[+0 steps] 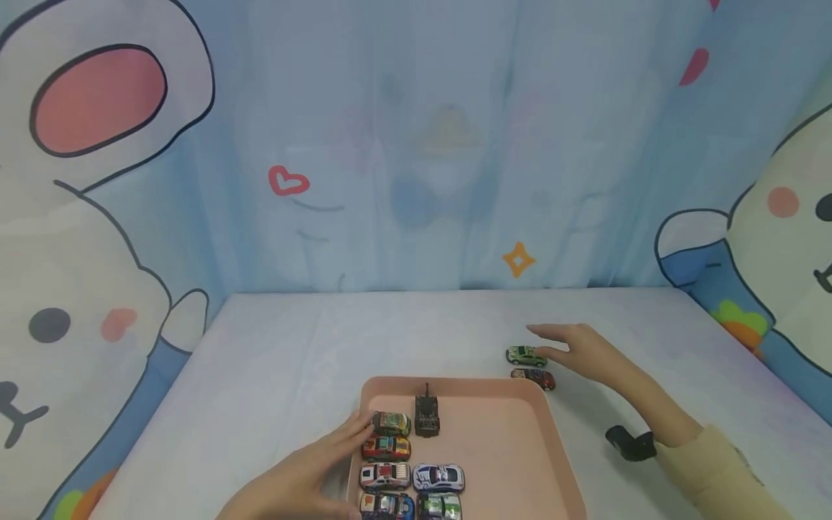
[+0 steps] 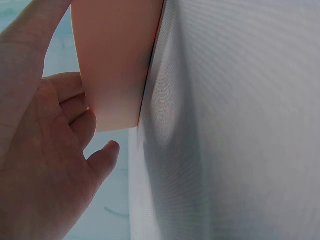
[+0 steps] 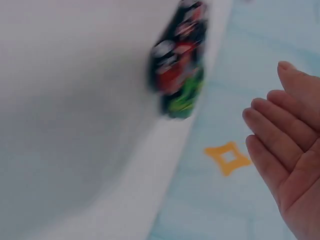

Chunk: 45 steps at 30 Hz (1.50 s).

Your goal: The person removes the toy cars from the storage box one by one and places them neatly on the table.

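Note:
My left hand (image 1: 312,466) lies at the left side of a pink tray (image 1: 565,462), its fingertips by the rim; in the left wrist view, loosely bent fingers (image 2: 82,120) rest against the tray's outer wall (image 2: 117,65). Over the table, behind the tray's right corner, my right hand (image 1: 585,354) holds nothing, its fingers extended. Its fingertips are close to a green toy car (image 1: 525,354); whether they touch is unclear. A dark red toy car (image 1: 534,378) sits just in front of the green one, partly behind the rim. Both cars look blurred in the right wrist view.
Several toy cars stand in the tray's left part, among them a red one (image 1: 386,448), a white-and-blue one (image 1: 438,477) and a black toy tank (image 1: 427,415). A pale cloth covers the table (image 1: 312,339). A printed blue curtain (image 1: 364,144) hangs behind.

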Motion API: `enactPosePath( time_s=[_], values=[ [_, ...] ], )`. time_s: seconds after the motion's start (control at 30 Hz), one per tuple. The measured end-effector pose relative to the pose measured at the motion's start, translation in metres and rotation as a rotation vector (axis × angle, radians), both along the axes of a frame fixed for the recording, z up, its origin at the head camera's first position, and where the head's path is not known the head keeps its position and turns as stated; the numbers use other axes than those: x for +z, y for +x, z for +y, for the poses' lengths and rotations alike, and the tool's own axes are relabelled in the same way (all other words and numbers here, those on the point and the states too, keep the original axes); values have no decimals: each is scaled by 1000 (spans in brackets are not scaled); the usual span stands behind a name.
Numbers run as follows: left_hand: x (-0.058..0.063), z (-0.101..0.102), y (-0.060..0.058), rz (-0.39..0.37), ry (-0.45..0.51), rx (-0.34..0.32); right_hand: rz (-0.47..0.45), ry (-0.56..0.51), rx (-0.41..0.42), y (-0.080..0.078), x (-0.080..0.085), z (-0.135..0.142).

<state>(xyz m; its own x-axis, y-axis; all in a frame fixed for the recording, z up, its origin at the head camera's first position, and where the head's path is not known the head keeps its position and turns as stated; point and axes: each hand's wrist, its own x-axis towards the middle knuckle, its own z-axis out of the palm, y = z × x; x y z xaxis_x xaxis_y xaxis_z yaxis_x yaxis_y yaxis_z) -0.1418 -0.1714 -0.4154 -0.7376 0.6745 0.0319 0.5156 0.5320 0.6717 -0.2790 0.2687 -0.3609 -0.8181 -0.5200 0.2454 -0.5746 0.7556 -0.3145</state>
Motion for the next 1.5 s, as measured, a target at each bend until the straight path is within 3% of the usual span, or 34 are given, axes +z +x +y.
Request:
enactPosePath(
  time_s=[0.23,0.37,0.5,0.6,0.73,0.87,0.97,1.03,1.17,1.5],
  values=[
    [2,2,1,22,-41,33,88,-46,0,46,30,-28],
    [2,2,1,4,-45,62,154,-110,49,72,42,-46],
    [4,3,0,2,-35,59,174,-178,115,91,48,-68],
    [5,3,1,14,-22,50,129,-177,149,100,49,-86],
    [5,2,1,45,-17,40,17,-110,233,107,43,-110],
    [5,2,0,63,-15,29,-178,-14,319,113,29,-128],
    [5,2,0,70,-13,20,-346,26,319,118,18,-135],
    [5,2,0,80,-15,16,-411,36,305,120,11,-139],
    [4,2,0,97,-24,21,-413,84,253,122,0,-143],
    [3,2,-1,85,-15,13,-394,119,238,126,-19,-145]
  ],
)
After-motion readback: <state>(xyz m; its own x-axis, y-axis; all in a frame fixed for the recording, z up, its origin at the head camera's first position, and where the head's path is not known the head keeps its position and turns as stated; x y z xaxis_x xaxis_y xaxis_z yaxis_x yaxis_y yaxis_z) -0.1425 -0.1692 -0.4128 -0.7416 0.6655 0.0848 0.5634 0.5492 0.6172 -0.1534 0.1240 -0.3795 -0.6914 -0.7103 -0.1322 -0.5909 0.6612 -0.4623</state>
